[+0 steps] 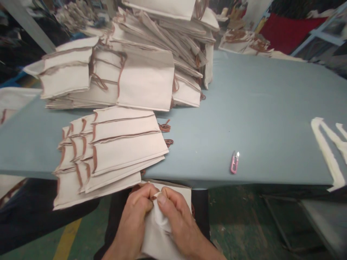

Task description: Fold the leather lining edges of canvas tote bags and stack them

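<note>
A cream cloth bag lies over my lap, just below the table's front edge. My left hand pinches its bunched edge, and my right hand grips the same cloth right beside it, thumbs nearly touching. A bit of brown trim shows between the fingertips. Another cream piece, partly hidden, lies behind my hands. To the left, a fanned stack of cream bags with brown edging and cords overhangs the table edge.
Large piles of cream bags cover the back left of the blue-grey table. Pink thread snips lie near the front edge. A pale fabric strip hangs at the right. Further bags sit at the far end.
</note>
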{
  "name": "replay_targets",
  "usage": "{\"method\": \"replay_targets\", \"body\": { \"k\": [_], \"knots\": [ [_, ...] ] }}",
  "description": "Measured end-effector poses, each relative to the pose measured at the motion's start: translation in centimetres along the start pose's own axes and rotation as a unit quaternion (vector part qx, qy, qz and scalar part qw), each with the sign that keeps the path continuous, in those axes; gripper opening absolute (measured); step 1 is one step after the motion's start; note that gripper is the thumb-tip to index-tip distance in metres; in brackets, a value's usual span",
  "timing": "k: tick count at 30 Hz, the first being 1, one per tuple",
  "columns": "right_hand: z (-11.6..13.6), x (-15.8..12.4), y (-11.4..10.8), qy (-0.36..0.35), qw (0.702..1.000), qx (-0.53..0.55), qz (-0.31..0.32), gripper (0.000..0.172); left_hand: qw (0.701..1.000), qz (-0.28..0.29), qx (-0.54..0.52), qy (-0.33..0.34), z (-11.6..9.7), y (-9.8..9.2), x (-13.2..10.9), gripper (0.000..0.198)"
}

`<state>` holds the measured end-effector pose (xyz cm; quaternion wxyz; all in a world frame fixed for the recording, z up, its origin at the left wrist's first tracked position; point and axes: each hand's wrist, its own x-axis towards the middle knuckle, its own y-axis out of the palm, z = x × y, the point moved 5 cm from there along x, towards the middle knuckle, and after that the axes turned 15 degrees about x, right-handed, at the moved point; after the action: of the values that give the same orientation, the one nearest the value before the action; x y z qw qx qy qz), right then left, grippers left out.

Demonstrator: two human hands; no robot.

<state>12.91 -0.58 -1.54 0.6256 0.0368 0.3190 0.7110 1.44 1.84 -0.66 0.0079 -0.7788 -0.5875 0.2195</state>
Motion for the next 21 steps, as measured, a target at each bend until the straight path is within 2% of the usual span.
{"method": "replay_targets", "body": {
  "k": [3, 6, 9, 11, 14, 17, 21],
  "knots": [
    [0.9, 0.8, 0.2, 0.018, 0.999, 0.009, 0.041, 0.062, 0.996, 0.061, -0.053, -0.029, 0.8, -0.9, 0.2, 0.015],
    [1.0, 1.1, 0.4, 0.066, 0.996, 0.028, 0.06, 0.061, 0.991, 0.123, -0.045, -0.006, 1.6, -2.1, -0.7, 0.025],
    [0.1, 0.9, 0.5, 0.109, 0.993, 0.023, 0.051, 0.062, 0.993, 0.117, 0.018, -0.002, 2.1, -3.1, -1.7, 0.036],
    [-0.9, 0.8, 0.4, 0.125, 0.991, -0.003, 0.041, 0.062, 0.989, 0.126, 0.073, -0.006, 2.0, -2.8, -1.9, 0.038],
    [-1.6, 0.7, -0.2, 0.087, 0.993, -0.081, 0.026, 0.06, 0.982, 0.163, 0.093, 0.002, 1.6, -1.8, -1.8, 0.04],
    [-1.1, 0.1, -1.0, 0.034, 0.98, -0.195, -0.006, 0.051, 0.986, 0.129, 0.11, 0.0, 1.8, -1.9, -1.1, 0.042],
    [0.4, -1.5, -2.1, -0.001, 0.936, -0.349, -0.054, 0.035, 0.988, 0.096, 0.123, -0.015, 2.2, -2.1, -0.6, 0.049]
  ]
}}
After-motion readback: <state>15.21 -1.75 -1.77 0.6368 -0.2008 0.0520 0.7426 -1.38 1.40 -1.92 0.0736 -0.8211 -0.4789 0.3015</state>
